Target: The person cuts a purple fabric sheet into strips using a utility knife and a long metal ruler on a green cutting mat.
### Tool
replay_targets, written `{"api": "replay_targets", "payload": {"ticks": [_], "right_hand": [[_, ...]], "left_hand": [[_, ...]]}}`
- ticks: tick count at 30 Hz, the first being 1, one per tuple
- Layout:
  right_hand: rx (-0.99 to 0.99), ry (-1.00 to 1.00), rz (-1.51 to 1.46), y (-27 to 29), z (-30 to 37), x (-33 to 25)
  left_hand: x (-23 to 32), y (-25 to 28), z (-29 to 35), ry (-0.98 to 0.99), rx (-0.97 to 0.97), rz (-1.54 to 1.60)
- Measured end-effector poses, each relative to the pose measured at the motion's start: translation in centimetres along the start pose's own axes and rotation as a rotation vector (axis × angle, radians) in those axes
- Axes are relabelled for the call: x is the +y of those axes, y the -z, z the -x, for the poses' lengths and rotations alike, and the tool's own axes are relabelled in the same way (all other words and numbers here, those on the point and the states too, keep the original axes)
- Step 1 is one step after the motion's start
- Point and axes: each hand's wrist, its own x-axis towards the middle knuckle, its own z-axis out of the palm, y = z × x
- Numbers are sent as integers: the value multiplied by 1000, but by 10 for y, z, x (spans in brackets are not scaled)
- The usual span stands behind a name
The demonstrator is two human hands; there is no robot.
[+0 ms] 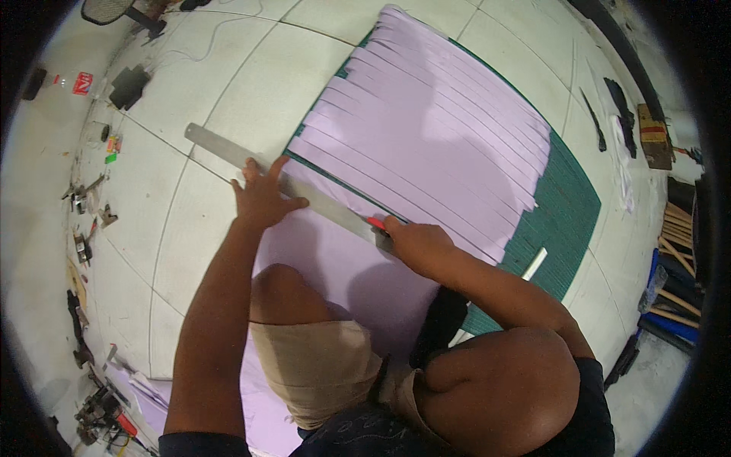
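Observation:
A long metal ruler (327, 207) lies slantwise across lilac sheet material (304, 244). With fingers spread, my left hand (263, 196) presses down on the ruler. My right hand (420, 247) is closed round a red utility knife (376, 223), its front end at the ruler's far edge. Just beyond the ruler, a dark green gap shows in the lilac sheet. Past that gap, the lilac piece (449, 129) is slit into many narrow parallel strips, lying on a green cutting mat (571, 206). The blade tip is too small to make out.
A white stick-like piece (535, 263) rests on the mat by my right forearm. Small tools (80, 198) and a clear bottle (68, 82) line the left side of the tiled floor (236, 84). At right are a brown box (655, 137) and wooden sticks (678, 236).

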Motion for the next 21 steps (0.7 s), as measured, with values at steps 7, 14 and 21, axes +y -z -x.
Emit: {"api": "replay_targets", "payload": {"ticks": [7, 14, 21], "right_hand": [[-187, -236, 90, -26, 93, 64], [-292, -390, 89, -53, 191, 125], [-307, -483, 156, -89, 240, 174]], "left_hand": [[4, -1, 0, 17, 11, 12], [3, 2, 2, 47, -10, 35], [4, 3, 1, 18, -6, 136]]}}
